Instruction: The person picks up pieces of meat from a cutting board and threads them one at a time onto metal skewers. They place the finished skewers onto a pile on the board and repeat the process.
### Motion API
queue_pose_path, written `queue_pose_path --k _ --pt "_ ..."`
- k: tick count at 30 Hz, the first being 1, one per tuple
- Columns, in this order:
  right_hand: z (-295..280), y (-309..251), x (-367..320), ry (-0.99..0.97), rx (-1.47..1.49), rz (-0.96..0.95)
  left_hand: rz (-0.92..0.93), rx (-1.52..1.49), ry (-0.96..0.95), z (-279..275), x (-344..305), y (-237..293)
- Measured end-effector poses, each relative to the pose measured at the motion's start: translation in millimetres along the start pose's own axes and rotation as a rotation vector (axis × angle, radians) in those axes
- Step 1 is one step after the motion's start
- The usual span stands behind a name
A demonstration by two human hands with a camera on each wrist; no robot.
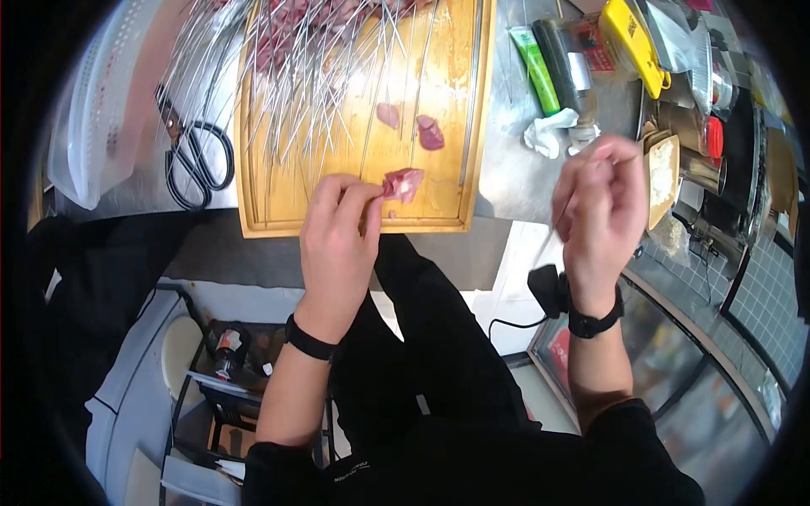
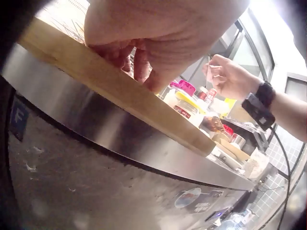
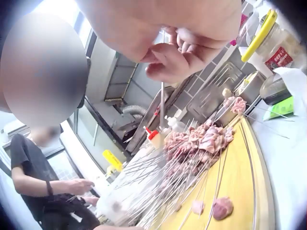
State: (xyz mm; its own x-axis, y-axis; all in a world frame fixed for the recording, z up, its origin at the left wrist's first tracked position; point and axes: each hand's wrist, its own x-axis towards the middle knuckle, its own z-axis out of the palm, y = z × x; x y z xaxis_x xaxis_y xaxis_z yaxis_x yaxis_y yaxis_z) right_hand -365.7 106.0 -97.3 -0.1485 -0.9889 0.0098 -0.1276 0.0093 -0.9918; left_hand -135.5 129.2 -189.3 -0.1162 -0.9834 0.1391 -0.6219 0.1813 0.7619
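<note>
My left hand [image 1: 337, 223] is at the near edge of the wooden cutting board [image 1: 354, 221], its thumb and fingertips pinching a piece of raw meat [image 1: 403, 183]. Raised to the right of the board, my right hand [image 1: 601, 202] curls its fingers round a thin metal skewer [image 3: 162, 98]. Two more meat pieces, a pale one [image 1: 387, 115] and a darker one [image 1: 429, 132], lie on the board beyond the left hand. Farther up is a heap of skewered meat [image 3: 201, 143], its bare metal skewers [image 1: 295, 110] fanning toward me.
Black-handled scissors [image 1: 199, 164] and a perforated plastic basket [image 1: 101, 110] are left of the board. To its right stand a green tube [image 1: 536, 72], a dark bottle [image 1: 564, 59], crumpled tissue [image 1: 547, 133] and a yellow-lidded jar [image 1: 629, 46]. Another person [image 3: 53, 182] stands across the counter.
</note>
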Motion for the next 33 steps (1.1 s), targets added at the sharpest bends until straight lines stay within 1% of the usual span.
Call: queue_pose_path --k 2,6,8,10,12,15,17,21,23,26,29,31,33 --pt "-9 9 -31 -0.053 -0.097 0.200 -0.026 -0.013 0.015 1 2 4" --pt "-5 36 -83 -0.332 -0.389 0.251 -0.110 -0.003 -0.002 3 3 10" --pt "-1 41 -96 -0.400 -0.483 0.185 -0.103 0.022 -0.016 3 3 9" --pt "2 46 -103 -0.397 -0.497 0.213 -0.113 0.019 -0.024 4 1 6" --pt "3 50 -107 -0.350 -0.509 0.224 -0.122 0.018 -0.030 4 0 5" --pt "4 53 -108 -0.350 -0.501 0.221 -0.103 0.024 -0.008 4 2 6" --pt "2 54 -109 -0.352 -0.488 0.228 0.025 0.108 -0.020 3 2 5" --pt "1 55 -106 -0.371 -0.503 0.222 -0.005 0.148 0.010 9 5 5" --pt "0 55 -106 -0.376 -0.513 0.224 -0.056 0.175 0.050 14 6 7" --pt "0 54 -105 -0.384 -0.520 0.193 -0.042 0.189 0.092 18 6 6" --pt "2 54 -101 -0.398 -0.518 0.191 -0.088 0.168 0.060 15 4 8" --pt "2 55 -99 -0.414 -0.544 0.163 -0.090 0.151 0.040 11 3 8" --pt "2 56 -98 -0.417 -0.546 0.175 -0.090 0.132 0.020 7 2 6"
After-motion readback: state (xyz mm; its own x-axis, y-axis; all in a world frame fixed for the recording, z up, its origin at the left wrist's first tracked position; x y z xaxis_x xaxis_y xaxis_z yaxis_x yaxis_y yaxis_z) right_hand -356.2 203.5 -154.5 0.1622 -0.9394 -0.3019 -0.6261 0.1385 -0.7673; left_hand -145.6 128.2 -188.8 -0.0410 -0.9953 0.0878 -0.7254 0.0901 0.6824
